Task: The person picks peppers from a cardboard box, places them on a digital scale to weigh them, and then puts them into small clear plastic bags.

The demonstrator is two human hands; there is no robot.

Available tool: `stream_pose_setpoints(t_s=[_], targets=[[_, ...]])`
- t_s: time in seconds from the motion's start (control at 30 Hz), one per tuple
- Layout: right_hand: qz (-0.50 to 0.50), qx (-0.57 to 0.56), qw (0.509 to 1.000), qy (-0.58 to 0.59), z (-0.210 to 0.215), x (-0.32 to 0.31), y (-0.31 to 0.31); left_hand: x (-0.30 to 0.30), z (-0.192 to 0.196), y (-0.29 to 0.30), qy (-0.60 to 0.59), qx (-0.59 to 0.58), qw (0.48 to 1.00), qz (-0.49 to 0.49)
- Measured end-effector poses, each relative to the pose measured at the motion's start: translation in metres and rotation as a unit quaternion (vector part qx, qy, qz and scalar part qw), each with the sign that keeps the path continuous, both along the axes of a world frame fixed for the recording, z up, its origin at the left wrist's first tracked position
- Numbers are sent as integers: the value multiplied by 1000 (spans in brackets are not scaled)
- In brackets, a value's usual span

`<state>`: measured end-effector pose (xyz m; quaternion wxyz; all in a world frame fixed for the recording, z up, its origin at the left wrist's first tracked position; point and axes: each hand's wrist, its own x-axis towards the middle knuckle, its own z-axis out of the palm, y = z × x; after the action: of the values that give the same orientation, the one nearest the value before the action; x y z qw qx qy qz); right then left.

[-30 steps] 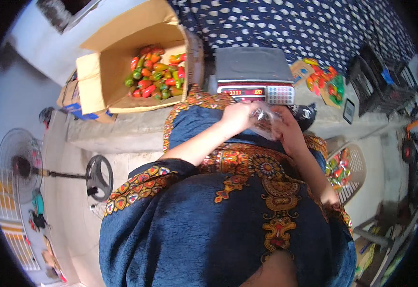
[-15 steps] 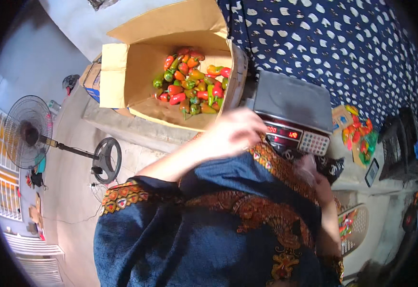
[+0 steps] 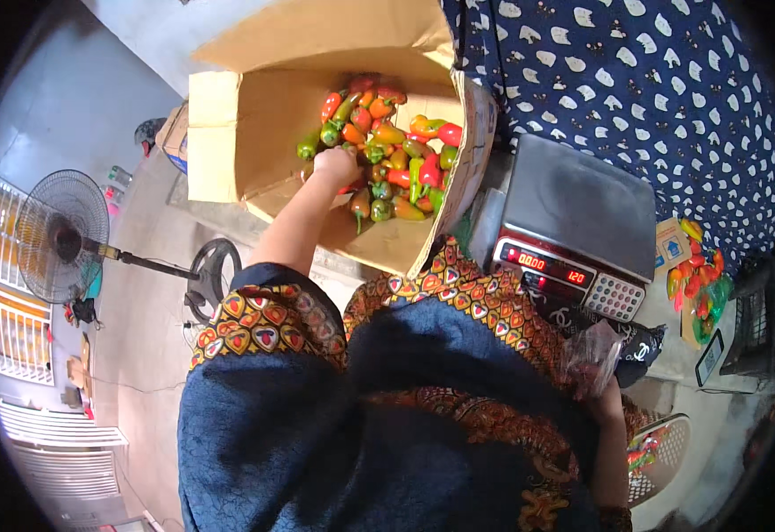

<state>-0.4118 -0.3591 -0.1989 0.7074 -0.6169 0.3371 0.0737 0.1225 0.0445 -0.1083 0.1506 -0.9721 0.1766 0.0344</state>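
My left hand (image 3: 336,166) reaches into a brown cardboard box (image 3: 228,133) and is closed among a heap of red, orange and green peppers (image 3: 392,155). My right hand (image 3: 602,390) stays low at my right side, holding a clear plastic bag (image 3: 590,353) by its top. A grey digital scale (image 3: 578,226) with a red display stands between the box and the bag, its platform bare. My blue patterned garment fills the lower part of the view.
A standing fan (image 3: 61,235) is on the floor at the left. Packed peppers (image 3: 698,284) lie right of the scale next to a black crate (image 3: 755,319). A white basket (image 3: 658,448) with peppers sits at the lower right. Blue spotted cloth (image 3: 653,80) covers the back.
My left hand left the bag in front of me and moved up and left into the box of peppers. The view swung toward the box. My right hand still holds the bag.
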Motion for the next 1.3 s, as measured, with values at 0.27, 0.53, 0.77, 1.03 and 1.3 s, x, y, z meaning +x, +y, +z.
stream_pose_setpoints(t_s=[0.27, 0.53, 0.77, 1.03, 1.3], targets=[[17, 52, 993, -102, 7, 3, 4, -2, 11, 18, 11, -167, 986, -11], [29, -66, 995, -63, -6, -1, 2, -6, 22, -54, 90, -348, 928, -102], [12, -25, 994, -110, -5, -6, 5, 20, 25, -86, 36, -329, 942, 61], [-25, 39, 994, -98, -23, -10, -6, 21, 3, -120, -61, -139, 983, -108], [-61, 22, 995, -80, -25, -8, -6, 46, 1, -121, -25, -212, 955, -204]])
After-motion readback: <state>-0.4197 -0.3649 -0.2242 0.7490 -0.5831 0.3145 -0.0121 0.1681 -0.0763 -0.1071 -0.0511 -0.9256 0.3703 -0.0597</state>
